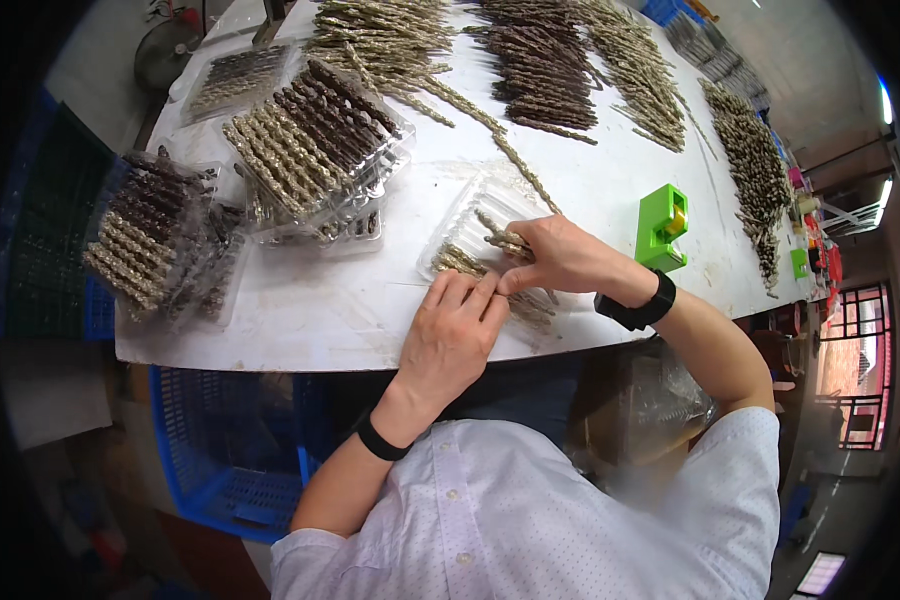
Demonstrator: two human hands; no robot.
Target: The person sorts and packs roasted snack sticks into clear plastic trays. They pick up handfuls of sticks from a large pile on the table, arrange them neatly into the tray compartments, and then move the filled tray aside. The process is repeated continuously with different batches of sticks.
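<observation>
A clear plastic tray [458, 212] with ridged compartments lies near the table's front edge, with gold twisted sticks [457, 260] in its near part. My right hand [566, 256] pinches a few gold twisted sticks [495, 232] above the tray, their ends poking out to the left of the fingers. My left hand [452, 332] rests at the tray's near side, its fingers bent and pressed together on the sticks there. The fingertips of both hands nearly meet, and the hands cover part of the tray.
Filled clear trays [315, 140] of gold and dark brown sticks are stacked at left, beside more filled trays [155, 235]. Loose gold sticks [385, 45], brown sticks [540, 70] and another pile [745, 160] lie farther back. A green tape dispenser [660, 228] stands right; a blue crate [235, 450] sits below.
</observation>
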